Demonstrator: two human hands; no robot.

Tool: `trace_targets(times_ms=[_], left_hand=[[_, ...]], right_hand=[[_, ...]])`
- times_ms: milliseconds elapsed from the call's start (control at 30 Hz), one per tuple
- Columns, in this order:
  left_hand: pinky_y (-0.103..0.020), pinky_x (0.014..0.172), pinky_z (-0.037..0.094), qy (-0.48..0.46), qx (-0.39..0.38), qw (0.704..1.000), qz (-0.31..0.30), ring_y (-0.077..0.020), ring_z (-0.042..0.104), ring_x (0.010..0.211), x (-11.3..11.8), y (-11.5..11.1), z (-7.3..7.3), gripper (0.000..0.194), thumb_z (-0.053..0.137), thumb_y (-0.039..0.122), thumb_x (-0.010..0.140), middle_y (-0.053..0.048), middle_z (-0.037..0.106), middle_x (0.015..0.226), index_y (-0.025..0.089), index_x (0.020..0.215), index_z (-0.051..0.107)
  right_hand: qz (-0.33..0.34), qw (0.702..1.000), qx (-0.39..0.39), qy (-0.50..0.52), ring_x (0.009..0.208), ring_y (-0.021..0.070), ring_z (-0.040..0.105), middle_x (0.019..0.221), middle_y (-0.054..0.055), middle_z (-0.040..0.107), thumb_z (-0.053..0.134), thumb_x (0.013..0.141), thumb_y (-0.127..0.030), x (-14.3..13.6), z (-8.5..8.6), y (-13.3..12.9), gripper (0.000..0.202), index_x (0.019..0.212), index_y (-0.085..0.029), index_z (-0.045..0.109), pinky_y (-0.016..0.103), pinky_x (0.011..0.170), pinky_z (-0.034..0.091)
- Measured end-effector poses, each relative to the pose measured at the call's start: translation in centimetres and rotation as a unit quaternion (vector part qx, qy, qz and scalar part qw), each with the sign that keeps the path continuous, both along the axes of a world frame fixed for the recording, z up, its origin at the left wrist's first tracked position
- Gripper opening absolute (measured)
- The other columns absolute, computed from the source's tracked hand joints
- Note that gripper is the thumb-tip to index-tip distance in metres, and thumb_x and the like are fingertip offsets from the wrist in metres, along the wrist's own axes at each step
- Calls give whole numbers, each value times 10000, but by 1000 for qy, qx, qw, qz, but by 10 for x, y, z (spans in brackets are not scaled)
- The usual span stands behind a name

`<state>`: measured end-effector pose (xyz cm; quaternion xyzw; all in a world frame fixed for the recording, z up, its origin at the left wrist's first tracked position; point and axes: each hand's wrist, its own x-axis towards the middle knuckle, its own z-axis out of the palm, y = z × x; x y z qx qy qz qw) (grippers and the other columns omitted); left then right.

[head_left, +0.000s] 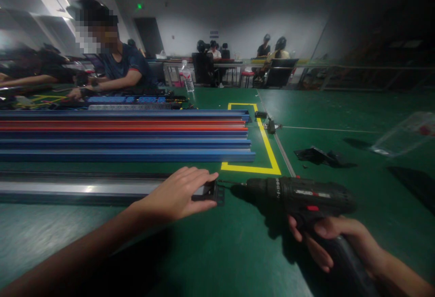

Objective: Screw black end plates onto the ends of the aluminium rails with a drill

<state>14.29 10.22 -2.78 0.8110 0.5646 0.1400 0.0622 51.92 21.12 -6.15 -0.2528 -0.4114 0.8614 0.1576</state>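
Note:
A long dark rail with a shiny silver middle (88,189) lies along the green table. Over its right end is my left hand (180,192), thumb and fingers on either side of the black end piece (212,191). My right hand (322,238) is wrapped round the handle of a black cordless drill (302,195). The drill points left, and its thin bit ends close beside the black end piece; whether the tip touches it I cannot tell.
Several blue and red rails (136,155) lie behind the silver one, ending inside yellow tape (251,169). Small black parts (272,127), black scraps (314,155) and a clear bottle (404,133) are at the right. Another bottle (186,77) stands behind. A person (124,72) works at the back left.

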Motion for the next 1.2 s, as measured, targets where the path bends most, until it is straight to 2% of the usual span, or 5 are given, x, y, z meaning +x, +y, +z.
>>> trace_targets(times_ms=[467,733,900,1067,1200], left_hand=[[-427,1015,443,-20,-53,998,7,-260,570,1193,5,-4,11,607,596,542,936,-98,619,1351,218,1437,487],[-443,1021,438,-15,-39,999,-6,-264,582,1175,13,-15,10,596,626,502,930,-105,634,1327,203,1428,494],[-447,1035,429,-53,-19,998,-18,-274,579,1195,20,-22,9,598,662,505,904,-112,641,1312,196,1395,519],[-399,953,454,-115,-66,991,7,-260,596,1118,22,-17,12,571,754,527,805,-47,662,1203,264,1276,565],[-368,931,442,-133,-89,987,29,-251,588,1107,23,-13,14,598,772,526,771,-24,641,1207,292,1268,537]], right_hand=[[24,1000,14,8,423,111,574,767,127,721,608,750,-324,6,-2,5,390,1009,-74,758,241,462,529],[59,998,-20,11,410,88,535,782,147,710,633,737,-272,14,10,11,382,1024,-51,753,215,448,525],[65,997,-43,-3,372,84,509,729,135,703,652,742,-301,27,8,18,371,1003,-65,766,223,446,542],[65,996,-53,-26,356,64,478,647,103,666,659,764,-326,30,9,22,364,977,-55,774,164,411,490],[73,995,-58,-38,343,49,465,732,131,697,682,746,-345,27,10,27,376,985,-74,782,167,394,481]])
